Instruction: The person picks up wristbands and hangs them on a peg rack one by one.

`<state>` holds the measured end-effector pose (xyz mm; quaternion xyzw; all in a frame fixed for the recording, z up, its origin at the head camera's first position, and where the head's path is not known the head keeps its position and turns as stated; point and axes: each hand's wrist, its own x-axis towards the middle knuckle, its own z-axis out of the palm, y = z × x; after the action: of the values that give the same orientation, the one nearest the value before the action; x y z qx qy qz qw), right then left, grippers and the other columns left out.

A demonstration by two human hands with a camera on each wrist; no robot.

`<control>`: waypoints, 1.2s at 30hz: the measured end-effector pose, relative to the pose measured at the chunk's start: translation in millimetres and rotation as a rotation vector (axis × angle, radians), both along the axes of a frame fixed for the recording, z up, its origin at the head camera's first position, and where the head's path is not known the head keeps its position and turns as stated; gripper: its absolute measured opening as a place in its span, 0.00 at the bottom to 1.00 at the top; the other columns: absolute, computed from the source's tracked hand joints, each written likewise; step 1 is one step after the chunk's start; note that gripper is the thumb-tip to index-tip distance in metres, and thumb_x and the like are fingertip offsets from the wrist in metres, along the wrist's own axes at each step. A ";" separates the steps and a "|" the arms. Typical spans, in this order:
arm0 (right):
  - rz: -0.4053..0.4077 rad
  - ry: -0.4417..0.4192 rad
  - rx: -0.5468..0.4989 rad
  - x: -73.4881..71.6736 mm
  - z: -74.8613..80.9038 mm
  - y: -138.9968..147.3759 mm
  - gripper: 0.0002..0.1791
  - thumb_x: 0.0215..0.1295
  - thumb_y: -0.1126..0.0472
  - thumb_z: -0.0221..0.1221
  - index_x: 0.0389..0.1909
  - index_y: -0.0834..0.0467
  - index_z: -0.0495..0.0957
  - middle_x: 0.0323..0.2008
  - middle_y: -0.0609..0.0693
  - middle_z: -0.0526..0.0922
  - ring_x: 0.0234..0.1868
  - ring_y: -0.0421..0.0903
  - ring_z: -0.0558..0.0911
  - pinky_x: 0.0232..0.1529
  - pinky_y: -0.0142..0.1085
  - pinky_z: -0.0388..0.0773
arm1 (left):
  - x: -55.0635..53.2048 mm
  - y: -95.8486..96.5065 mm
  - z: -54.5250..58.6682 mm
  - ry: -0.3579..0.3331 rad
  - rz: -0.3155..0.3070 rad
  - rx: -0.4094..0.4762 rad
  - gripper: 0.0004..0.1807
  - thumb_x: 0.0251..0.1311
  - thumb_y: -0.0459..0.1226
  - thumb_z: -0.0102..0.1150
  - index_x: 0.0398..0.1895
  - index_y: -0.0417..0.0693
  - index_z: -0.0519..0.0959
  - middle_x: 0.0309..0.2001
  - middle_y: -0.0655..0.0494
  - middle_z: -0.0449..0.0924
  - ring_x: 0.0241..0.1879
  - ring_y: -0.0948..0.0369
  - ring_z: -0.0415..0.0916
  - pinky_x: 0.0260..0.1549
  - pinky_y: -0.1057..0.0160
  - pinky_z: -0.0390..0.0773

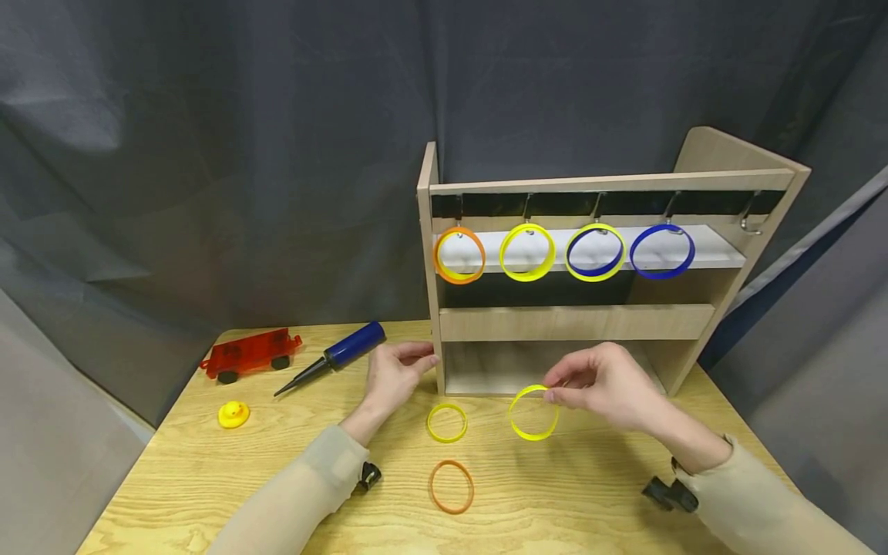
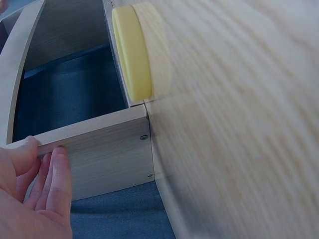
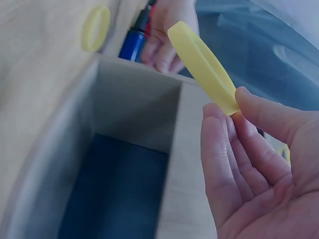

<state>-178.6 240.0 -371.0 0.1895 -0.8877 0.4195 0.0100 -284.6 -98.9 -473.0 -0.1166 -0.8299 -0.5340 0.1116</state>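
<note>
Got an orange ring [image 1: 431,486] near on the table [image 1: 555,509], yellow ring [image 1: 447,440] just beyond. Right hand [image 1: 603,385]'s pinching another yellow ring [image 1: 533,437] in front of the wooden rack [image 1: 576,322]; left hand [image 1: 395,378]'s relaxed fingers touch its left side. Coloured rings [image 1: 529,275] hang above on hooks [image 1: 751,224].

Right fingers [image 1: 574,364] pinching yellow ring [image 1: 534,437], left fingers [image 1: 425,362] touching wooden rack [image 1: 576,324], coloured rings [image 1: 530,275] hanging on it
</note>
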 end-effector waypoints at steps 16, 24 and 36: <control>-0.155 0.215 -0.146 9.2 41.5 36.6 0.08 0.63 0.71 0.79 0.41 0.63 0.93 0.30 0.35 0.94 0.29 0.31 0.92 0.30 0.26 0.85 | -0.1 -0.4 -0.3 0.005 -0.004 0.003 0.11 0.66 0.38 0.81 0.50 0.49 0.96 0.46 0.51 0.98 0.45 0.54 0.97 0.46 0.58 0.94; -0.318 0.258 -0.305 10.8 67.5 59.3 0.11 0.62 0.76 0.78 0.44 0.69 0.91 0.31 0.38 0.96 0.28 0.36 0.93 0.35 0.26 0.89 | 0.7 -0.7 0.2 -0.008 -0.002 0.013 0.11 0.66 0.38 0.82 0.50 0.49 0.96 0.46 0.51 0.98 0.46 0.53 0.96 0.46 0.59 0.94; -0.319 0.431 -0.891 3.2 96.2 92.7 0.13 0.58 0.83 0.75 0.45 0.77 0.89 0.35 0.53 0.97 0.26 0.44 0.92 0.32 0.28 0.90 | 0.7 -0.2 1.2 -0.008 -0.006 0.010 0.11 0.66 0.38 0.82 0.50 0.48 0.96 0.46 0.50 0.98 0.47 0.53 0.97 0.47 0.60 0.94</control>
<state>-175.3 332.7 -274.8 0.1114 -0.6187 0.7013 0.3361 -283.8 -99.1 -471.9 -0.1164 -0.8273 -0.5390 0.1073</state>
